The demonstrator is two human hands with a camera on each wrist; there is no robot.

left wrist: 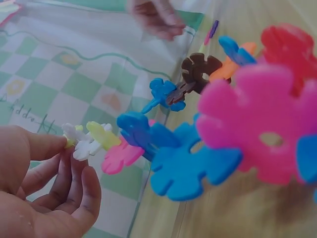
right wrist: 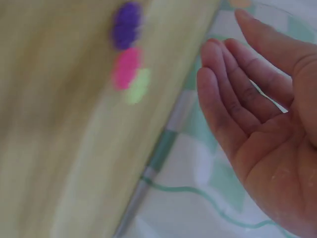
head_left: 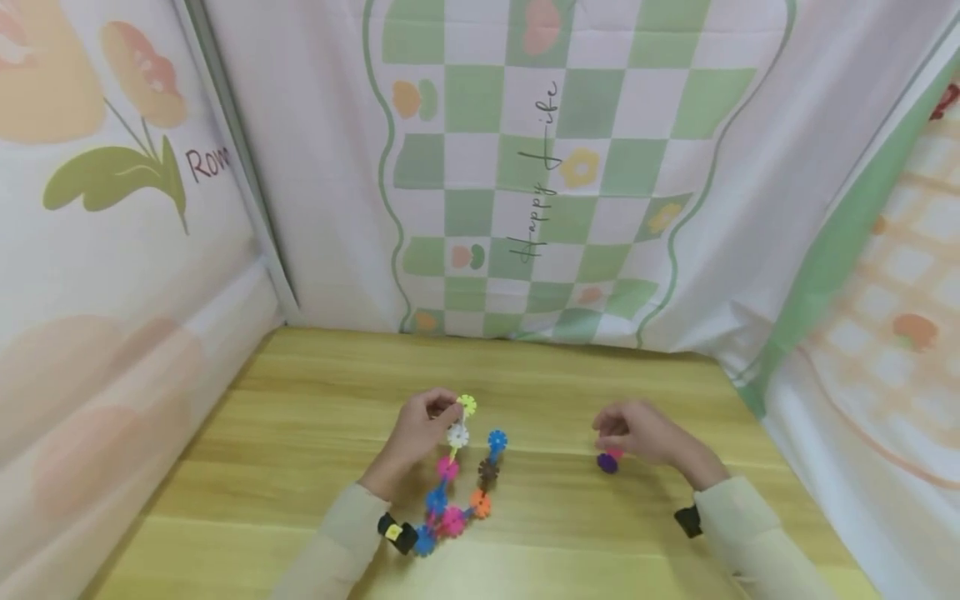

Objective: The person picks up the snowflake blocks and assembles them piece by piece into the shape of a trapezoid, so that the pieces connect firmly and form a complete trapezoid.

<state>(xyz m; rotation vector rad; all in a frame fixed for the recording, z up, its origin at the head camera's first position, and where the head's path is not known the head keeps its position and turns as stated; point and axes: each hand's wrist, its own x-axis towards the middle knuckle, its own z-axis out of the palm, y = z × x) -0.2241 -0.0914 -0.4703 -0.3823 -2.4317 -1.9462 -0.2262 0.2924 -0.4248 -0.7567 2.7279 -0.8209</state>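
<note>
My left hand [head_left: 420,425] pinches the yellow end of a chain of interlocking plastic snowflake discs between thumb and forefinger. From the white disc [head_left: 458,435] the chain runs past pink and blue discs, bends near my left wrist, and comes back through an orange disc [head_left: 481,503] and a brown disc [head_left: 489,470] to a blue disc [head_left: 497,440]. Off to the right, my right hand [head_left: 637,429] hovers with fingers loosely bent and nothing in them. Close to it on the table lie loose discs: a purple disc [right wrist: 127,25], a pink disc [right wrist: 127,68] and a light green disc [right wrist: 138,86], blurred.
The discs are on a wood-grain table [head_left: 337,367]. A white curtain with a green checked print [head_left: 540,208] hangs along its far edge, and printed fabric covers the left and right sides. A black strap [head_left: 397,533] circles the left wrist.
</note>
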